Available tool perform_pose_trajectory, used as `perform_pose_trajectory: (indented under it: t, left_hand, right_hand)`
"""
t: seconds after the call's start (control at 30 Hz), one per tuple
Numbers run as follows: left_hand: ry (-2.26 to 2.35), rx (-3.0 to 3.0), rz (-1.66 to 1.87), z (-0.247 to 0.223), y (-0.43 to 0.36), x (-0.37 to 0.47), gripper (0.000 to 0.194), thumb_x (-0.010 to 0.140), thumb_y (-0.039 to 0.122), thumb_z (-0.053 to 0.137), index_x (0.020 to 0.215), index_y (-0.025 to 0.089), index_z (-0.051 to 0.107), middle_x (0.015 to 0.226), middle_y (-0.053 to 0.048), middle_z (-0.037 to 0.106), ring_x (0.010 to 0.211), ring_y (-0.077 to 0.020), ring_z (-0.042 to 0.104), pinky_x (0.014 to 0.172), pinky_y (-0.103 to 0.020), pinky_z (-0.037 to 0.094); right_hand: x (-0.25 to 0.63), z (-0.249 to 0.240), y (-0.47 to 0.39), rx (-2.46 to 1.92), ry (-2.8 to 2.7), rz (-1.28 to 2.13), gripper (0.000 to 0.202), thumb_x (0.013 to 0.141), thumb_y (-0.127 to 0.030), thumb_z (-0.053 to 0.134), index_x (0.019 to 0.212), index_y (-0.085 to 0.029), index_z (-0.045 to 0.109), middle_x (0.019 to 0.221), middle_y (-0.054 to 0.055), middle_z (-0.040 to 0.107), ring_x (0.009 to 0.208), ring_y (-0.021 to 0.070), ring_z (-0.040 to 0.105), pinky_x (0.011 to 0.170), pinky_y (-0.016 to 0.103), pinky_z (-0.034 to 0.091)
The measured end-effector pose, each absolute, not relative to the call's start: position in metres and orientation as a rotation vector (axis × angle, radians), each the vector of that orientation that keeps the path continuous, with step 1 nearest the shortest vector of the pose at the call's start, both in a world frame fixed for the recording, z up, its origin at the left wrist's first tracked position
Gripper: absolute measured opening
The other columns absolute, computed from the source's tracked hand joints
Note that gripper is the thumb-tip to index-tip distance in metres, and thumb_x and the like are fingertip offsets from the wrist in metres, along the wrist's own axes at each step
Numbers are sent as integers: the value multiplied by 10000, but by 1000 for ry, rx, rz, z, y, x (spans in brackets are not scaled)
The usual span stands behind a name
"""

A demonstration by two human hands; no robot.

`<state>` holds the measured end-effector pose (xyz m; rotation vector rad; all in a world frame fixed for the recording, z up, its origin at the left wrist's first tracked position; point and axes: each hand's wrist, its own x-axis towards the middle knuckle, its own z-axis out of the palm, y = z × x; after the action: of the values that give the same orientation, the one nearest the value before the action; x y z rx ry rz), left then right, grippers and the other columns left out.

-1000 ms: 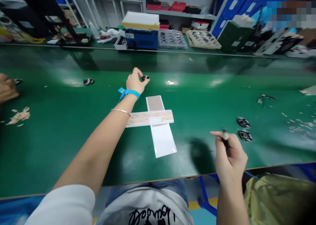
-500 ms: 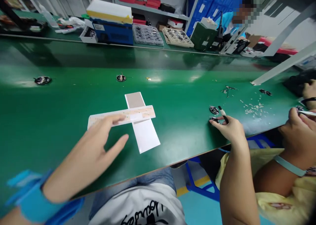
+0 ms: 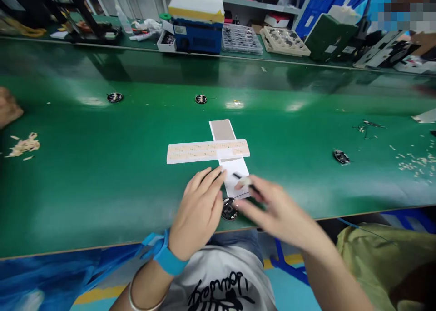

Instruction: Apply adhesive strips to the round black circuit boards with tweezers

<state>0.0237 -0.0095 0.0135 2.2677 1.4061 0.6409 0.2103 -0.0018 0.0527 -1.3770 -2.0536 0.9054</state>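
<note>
A round black part (image 3: 230,209) with a thin wire lies near the table's front edge, between my two hands. My left hand (image 3: 200,204), with a blue wrist strap, is open; its fingers stretch forward and the tips reach the left edge of a white sheet (image 3: 235,168). My right hand (image 3: 274,206) grips a slim black tool (image 3: 245,182) with a pale wrap, slightly blurred. Its thumb reaches to the round part's right side; whether it touches cannot be told. Across the sheet lies a pale strip (image 3: 192,152) with rows of small marks.
More round black parts (image 3: 115,97) (image 3: 200,99) (image 3: 341,156) lie on the green table (image 3: 119,179). Pale scraps (image 3: 25,145) are at left, others (image 3: 417,163) at right. Another person's hand (image 3: 8,107) shows at the left edge. A blue box (image 3: 197,36) and trays (image 3: 241,39) stand on the back shelf.
My right hand has come left with the tool, and one round part now lies before me. My left hand has moved toward the sheet's near end. The view has turned left.
</note>
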Motion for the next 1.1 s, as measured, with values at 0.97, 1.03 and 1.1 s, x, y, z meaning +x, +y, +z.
perform_pose_trajectory:
  t: [0.97,1.03,1.1]
  left_hand:
    - [1417,2300,433,24,11,61,421,1016,333,347,1370,175,511,1518,-53,434,1463,-321,250,1168,-552,308]
    - [1422,2303,429,24,11,61,420,1015,339,349,1365,182,521,1516,-49,438,1462,-320,258,1165,-547,313]
    - [1428,2303,431,24,10,61,422,1016,342,344,1367,189,521,1516,-45,439,1461,-316,262,1165,-539,315]
  right_hand:
    - [238,-3,68,-1111,-1256,1175,226,774,-329,777,861,-221,599,816,-25,607,650,110,707,684,255,624]
    - [238,-3,69,-1122,-1250,1194,226,775,-331,777,855,-222,596,790,-28,612,638,112,707,682,255,624]
    - [238,-1,70,-1138,-1244,1208,234,772,-344,779,844,-222,593,761,-30,618,626,117,707,679,263,625]
